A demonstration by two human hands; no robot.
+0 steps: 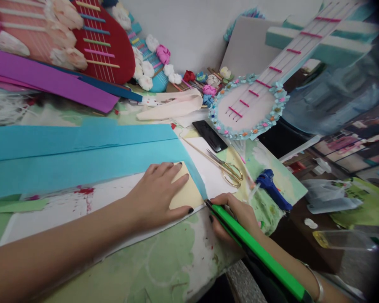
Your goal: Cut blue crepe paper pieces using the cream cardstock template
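My left hand [158,191] lies flat with its fingers spread, pressing a cream-coloured card piece [189,191] down over the end of a blue sheet [113,164]. A white sheet [110,202] shows beneath them. My right hand [236,214] is closed around a long green-and-black utility knife [259,248]. The knife's tip meets the lower right corner of the card, beside the blue edge; the blade itself is too small to make out.
Gold-handled scissors [232,172], a black phone [210,135] and a blue glue gun [273,189] lie to the right. Decorated instrument shapes, including a flower-rimmed one [249,105], stand at the back. Purple strips [50,80] lie at the left. The table edge runs along the lower right.
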